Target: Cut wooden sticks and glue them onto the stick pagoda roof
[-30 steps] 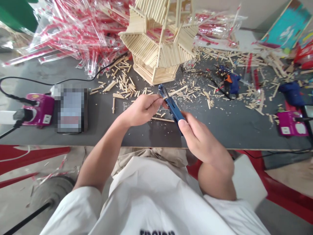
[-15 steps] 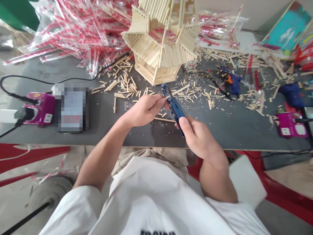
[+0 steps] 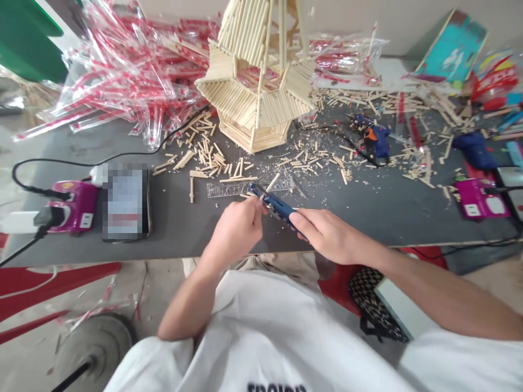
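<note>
Head view: near the front edge of the desk (image 3: pixel 379 212), the left hand (image 3: pixel 240 226) pinches a thin stick (image 3: pixel 273 181) and the right hand (image 3: pixel 329 235) grips blue pliers (image 3: pixel 281 208), their jaws at the stick. Just beyond lies a clear ruler (image 3: pixel 229 189); toward the back edge stands a stick tower (image 3: pixel 265 117). Its lower tiers appear assembled; the pinched stick is unattached. The tower's top lies out of frame, leaving its completion undetermined.

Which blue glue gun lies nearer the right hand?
The orange-marked glue gun is nearer the right hand; the other glue gun lies farther right, by a purple power block.
</note>
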### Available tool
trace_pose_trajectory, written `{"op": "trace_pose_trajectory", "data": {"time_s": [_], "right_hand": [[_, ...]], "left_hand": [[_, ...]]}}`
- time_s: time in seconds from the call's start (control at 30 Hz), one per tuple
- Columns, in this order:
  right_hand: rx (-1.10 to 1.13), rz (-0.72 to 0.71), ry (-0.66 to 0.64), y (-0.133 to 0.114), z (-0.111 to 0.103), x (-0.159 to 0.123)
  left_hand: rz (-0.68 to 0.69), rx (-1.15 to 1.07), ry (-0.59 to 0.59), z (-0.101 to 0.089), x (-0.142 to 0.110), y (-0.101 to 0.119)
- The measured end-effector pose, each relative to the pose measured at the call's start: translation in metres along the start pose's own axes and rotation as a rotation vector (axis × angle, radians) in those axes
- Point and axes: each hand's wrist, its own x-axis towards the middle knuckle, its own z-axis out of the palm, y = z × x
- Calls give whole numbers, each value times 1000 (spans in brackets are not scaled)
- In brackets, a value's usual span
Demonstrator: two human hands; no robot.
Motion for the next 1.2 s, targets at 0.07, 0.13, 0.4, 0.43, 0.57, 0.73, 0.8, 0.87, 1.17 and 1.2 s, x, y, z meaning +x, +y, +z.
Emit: {"op": "trace_pose_trajectory", "data": {"time_s": [0.07, 0.13, 0.4, 0.43, 0.57, 0.73, 0.8, 0.87, 1.17, 1.2], "right_hand": [[-19, -7, -53, -3, -6, -1], [-64, 24, -90, -5, -10, -1], [-111, 62, -103, 6, -8, -2], [-101, 58, -118, 7, -9, -5], [-68, 51, -93, 13, -20, -21], [-330, 165, 233, 37, -23, -31], [-467, 214, 397, 52, -16, -29], [-575, 189, 539, 65, -4, -26], [-730, 100, 749, 77, 28, -14], [-721, 93, 741, 76, 28, -13]], "left_hand": [[-51, -17, 7, 7, -7, 1], [-82, -34, 11, 12, -9, 1], [-150, 118, -64, 9, -25, -4], [-149, 149, -73, 5, -30, -4], [-110, 238, -39, -15, -39, -3], [-22, 432, 86, -38, -2, -1], [20, 551, 69, -43, 21, 0], [47, 649, 26, -45, 44, 1], [-25, 746, -34, -28, 98, 7], [-36, 751, -43, -28, 100, 8]]}}
